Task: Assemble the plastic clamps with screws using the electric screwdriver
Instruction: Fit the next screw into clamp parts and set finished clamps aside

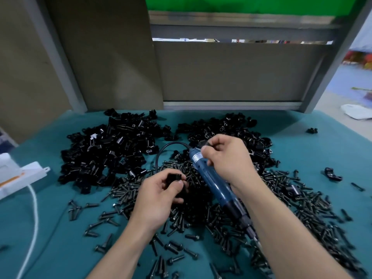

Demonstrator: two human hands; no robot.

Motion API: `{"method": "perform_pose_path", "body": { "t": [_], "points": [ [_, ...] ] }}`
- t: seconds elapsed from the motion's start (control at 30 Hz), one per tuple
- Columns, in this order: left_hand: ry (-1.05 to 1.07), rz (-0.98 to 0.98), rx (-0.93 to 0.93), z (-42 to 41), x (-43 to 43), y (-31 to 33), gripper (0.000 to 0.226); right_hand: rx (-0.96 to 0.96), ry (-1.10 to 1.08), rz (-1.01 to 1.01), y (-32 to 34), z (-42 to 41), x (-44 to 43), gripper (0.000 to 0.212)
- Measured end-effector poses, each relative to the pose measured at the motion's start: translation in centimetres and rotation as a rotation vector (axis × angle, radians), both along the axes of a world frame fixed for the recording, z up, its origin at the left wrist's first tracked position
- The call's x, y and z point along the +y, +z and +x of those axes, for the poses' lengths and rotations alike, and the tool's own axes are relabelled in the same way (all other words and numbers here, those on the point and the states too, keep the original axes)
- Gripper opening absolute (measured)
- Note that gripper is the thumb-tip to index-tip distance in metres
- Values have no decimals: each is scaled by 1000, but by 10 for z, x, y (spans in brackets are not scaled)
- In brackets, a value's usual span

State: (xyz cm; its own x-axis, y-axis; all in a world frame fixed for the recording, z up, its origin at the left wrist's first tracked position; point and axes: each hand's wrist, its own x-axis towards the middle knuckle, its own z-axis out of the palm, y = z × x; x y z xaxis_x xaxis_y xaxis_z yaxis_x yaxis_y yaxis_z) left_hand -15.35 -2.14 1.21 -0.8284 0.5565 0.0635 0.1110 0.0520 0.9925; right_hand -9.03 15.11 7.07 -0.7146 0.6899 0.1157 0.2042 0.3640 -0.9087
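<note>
My left hand (161, 194) holds a small black plastic clamp piece (174, 177) between thumb and fingers, over a spread of black screws (291, 200). My right hand (227, 156) pinches another black clamp piece (203, 143) at its fingertips. Under the right hand and forearm the blue electric screwdriver (213, 182) lies slanted on the screws, bit end toward me, with its black cable (161, 152) looping off to the left. Two heaps of black clamp parts lie behind, one on the left (108, 150) and one on the right (225, 127).
A teal cloth (50, 228) covers the table. A white box (18, 174) and a white cord (34, 214) sit at the left edge. Stray clamp pieces (332, 174) lie at the right. Brown panels and a grey frame (231, 73) stand behind the table.
</note>
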Motion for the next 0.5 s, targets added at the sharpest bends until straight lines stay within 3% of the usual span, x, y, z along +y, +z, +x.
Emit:
{"method": "perform_pose_path", "body": {
  "t": [0.1,0.17,0.23,0.37,0.5],
  "points": [
    [-8,-39,60,-1,-6,9,34,91,146,-249,-7,26,-46,19],
    [-39,-110,108,0,-14,12,17,141,211,-379,-17,39,-67,22],
    [-73,-152,127,4,-26,13,22,155,253,-455,-26,47,-80,20],
    [-183,17,-18,10,-44,9,28,187,284,-702,-37,48,-91,22],
    [-117,32,16,8,-43,1,14,232,192,-785,-47,44,-94,22]
  ]
}}
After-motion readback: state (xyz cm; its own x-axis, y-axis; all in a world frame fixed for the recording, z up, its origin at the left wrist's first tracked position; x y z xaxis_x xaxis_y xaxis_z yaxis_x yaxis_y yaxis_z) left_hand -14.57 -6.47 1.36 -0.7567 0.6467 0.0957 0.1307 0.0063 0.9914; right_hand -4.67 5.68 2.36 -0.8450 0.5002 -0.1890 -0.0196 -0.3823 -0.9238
